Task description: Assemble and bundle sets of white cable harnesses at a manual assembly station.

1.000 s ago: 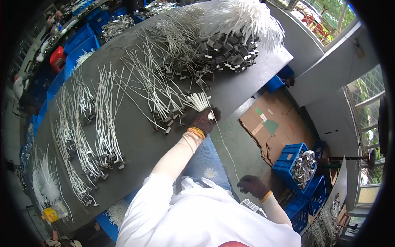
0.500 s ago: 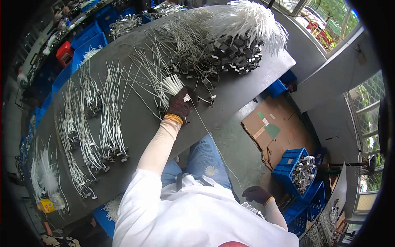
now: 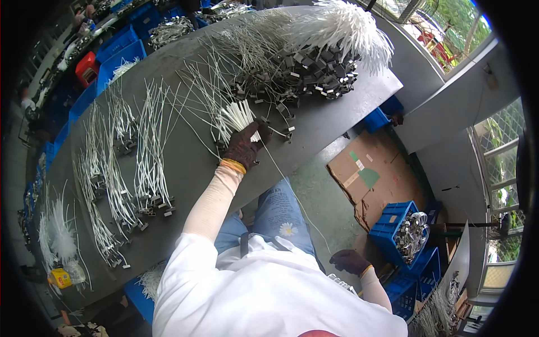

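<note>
My left hand (image 3: pixel 243 147), in a dark glove with a yellow cuff, is closed around a bundle of white tubes (image 3: pixel 238 114) over the grey table. From beside that hand a long thin white wire (image 3: pixel 304 210) runs down to my right hand (image 3: pixel 349 262), which is held low and out to the right, also in a dark glove. The right fingers are drawn together at the wire's far end. Close by the right hand, partly hidden by my shirt, lie pale metal-looking pieces (image 3: pixel 342 282).
Wired bunches with small dark blocks (image 3: pixel 151 202) lie on the table's (image 3: pixel 185 224) left. A big heap of dark blocks (image 3: pixel 320 73) with white strands (image 3: pixel 342 33) fills its far end. A blue crate of metal parts (image 3: pixel 393 230) and flattened cardboard (image 3: pixel 365 174) are at right.
Almost nothing differs: the view shifts slightly, and both hands keep nearly the same places with the wire stretched between them.
</note>
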A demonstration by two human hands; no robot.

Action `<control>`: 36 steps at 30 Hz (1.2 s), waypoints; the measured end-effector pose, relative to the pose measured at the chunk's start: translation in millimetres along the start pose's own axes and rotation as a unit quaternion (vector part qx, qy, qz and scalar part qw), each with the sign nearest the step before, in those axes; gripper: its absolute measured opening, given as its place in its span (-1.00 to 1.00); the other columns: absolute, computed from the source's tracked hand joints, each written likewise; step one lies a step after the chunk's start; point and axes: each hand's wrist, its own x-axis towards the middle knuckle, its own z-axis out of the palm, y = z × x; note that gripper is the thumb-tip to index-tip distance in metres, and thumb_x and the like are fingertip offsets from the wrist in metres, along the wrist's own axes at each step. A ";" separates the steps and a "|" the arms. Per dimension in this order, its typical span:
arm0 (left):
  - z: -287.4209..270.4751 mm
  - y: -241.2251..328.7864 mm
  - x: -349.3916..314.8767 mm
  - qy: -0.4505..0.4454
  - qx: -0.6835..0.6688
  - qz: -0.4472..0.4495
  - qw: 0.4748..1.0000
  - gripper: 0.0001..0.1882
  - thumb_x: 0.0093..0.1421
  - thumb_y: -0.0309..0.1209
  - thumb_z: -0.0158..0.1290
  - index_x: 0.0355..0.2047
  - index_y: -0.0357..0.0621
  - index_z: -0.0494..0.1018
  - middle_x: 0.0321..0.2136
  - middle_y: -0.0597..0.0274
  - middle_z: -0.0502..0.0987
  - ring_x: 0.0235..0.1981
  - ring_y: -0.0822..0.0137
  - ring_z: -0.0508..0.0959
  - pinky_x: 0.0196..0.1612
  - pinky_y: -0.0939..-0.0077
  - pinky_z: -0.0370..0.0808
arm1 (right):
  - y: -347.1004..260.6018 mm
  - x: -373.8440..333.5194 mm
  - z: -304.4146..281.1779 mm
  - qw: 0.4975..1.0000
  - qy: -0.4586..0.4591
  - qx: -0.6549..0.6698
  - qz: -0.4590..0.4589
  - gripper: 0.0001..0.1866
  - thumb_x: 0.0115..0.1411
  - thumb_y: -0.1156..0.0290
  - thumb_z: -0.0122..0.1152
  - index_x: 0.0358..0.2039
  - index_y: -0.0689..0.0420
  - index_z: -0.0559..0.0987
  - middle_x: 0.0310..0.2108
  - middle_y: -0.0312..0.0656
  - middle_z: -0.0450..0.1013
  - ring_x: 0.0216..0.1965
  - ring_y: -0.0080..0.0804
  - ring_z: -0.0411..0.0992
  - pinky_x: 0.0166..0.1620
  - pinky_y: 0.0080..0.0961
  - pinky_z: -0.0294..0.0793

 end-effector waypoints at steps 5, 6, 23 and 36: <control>20.2 16.9 -29.6 0.053 -0.282 -0.283 0.915 -0.75 0.36 -0.34 -0.04 -0.05 -0.14 0.50 -0.23 0.22 0.60 -0.28 0.24 0.64 -0.66 0.73 0.42 | -53.7 34.8 21.7 0.995 -0.027 0.001 -0.097 -0.70 0.21 0.31 0.19 -0.10 0.18 0.60 -0.45 -0.29 0.51 -0.51 -0.60 0.42 -0.46 -0.67 0.37; 0.2 19.2 -38.6 -0.037 -0.293 -0.365 0.883 -0.75 0.34 -0.31 0.00 -0.06 -0.13 0.50 -0.21 0.21 0.60 -0.29 0.22 0.64 -0.66 0.76 0.41 | -79.0 37.7 35.0 0.990 -0.034 0.023 -0.135 -0.68 0.22 0.32 0.16 -0.05 0.19 0.58 -0.41 -0.28 0.52 -0.48 -0.59 0.42 -0.43 -0.66 0.39; 29.6 44.1 -89.7 0.051 0.104 -0.072 0.991 -0.73 0.22 -0.34 0.15 -0.12 -0.20 0.53 -0.30 0.30 0.58 -0.29 0.47 0.57 -0.22 0.54 0.54 | -290.6 98.3 130.4 0.895 -0.075 0.218 -0.381 -0.60 0.27 0.40 0.02 0.08 0.31 0.43 -0.33 -0.16 0.50 -0.42 -0.55 0.44 -0.30 -0.59 0.48; -100.8 41.9 -79.8 0.361 0.275 -0.165 0.876 -0.70 0.17 -0.21 0.23 -0.38 -0.25 0.55 -0.55 0.35 0.52 -0.55 0.48 0.44 -0.43 0.46 0.40 | -387.8 137.7 108.7 0.754 0.295 -0.477 -0.341 -0.54 0.17 0.00 0.14 -0.07 0.05 0.57 -0.12 0.03 0.53 -0.10 0.03 0.49 -0.04 -0.13 0.47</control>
